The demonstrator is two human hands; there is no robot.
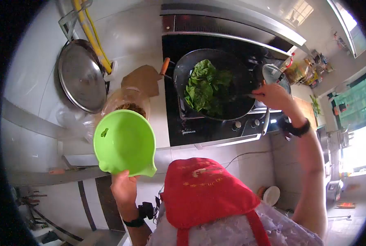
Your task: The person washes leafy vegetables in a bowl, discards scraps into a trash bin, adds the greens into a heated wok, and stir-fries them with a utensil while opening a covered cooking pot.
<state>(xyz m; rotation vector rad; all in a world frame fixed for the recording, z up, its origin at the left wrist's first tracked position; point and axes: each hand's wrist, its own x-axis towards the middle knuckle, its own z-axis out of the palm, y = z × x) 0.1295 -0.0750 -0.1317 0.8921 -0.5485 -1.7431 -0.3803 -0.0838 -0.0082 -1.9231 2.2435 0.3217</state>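
Note:
My left hand (124, 187) grips the lower rim of a bright green plastic bowl (127, 141), which is tilted so its inside faces me. One small leaf piece (104, 132) clings to the bowl's inner wall. On the stove, a dark wok (242, 76) holds a heap of green leafy vegetables (203, 86), mostly toward its left side. Over the wok's right rim, my right hand (273, 96) has its fingers closed; a small greyish thing shows at the fingertips, too unclear to name. A metal handle (266, 121) hangs just below that hand.
Left of the black stove (172, 129), a clear plastic bag (140, 98) with brown contents sits on the counter. A large metal lid (82, 76) leans at the wall. Behind my right hand are a glass lid (272, 74) and a cutting board (304, 108).

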